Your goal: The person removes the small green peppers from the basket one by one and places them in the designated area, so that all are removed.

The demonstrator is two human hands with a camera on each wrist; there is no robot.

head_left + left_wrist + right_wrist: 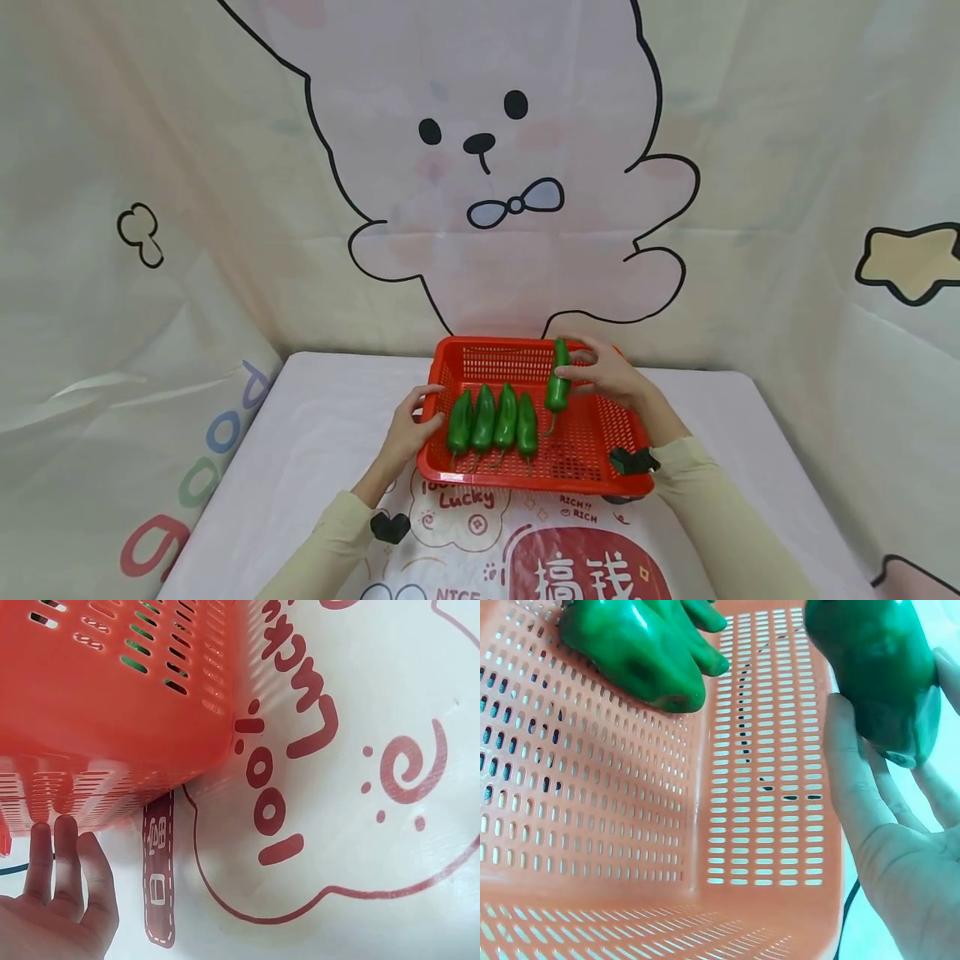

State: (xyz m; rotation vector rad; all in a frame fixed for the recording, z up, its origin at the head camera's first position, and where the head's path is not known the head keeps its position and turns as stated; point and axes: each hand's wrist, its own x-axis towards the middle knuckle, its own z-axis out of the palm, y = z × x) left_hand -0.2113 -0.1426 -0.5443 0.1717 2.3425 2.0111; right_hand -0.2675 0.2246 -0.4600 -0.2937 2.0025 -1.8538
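A red plastic basket [536,482] with slotted walls stands on the table. Four-odd words aside, several green peppers [483,421] lie side by side in its left half, stems toward the front. My right hand [609,377] pinches another green pepper [558,385] between thumb and fingers, above the right part of the basket, its stem pointing down and forward. In the right wrist view the held pepper [885,675] overlaps the basket's rim. My left hand [408,427] holds the basket's left side at the rim; in the left wrist view, three fingers [69,859] lie against the outer wall, the thumb hidden.
A white table cover [337,417] with red printed lettering spreads beneath the basket. Directly behind it hangs a cloth backdrop [480,275] with a cartoon bear, and more cloth closes off both sides.
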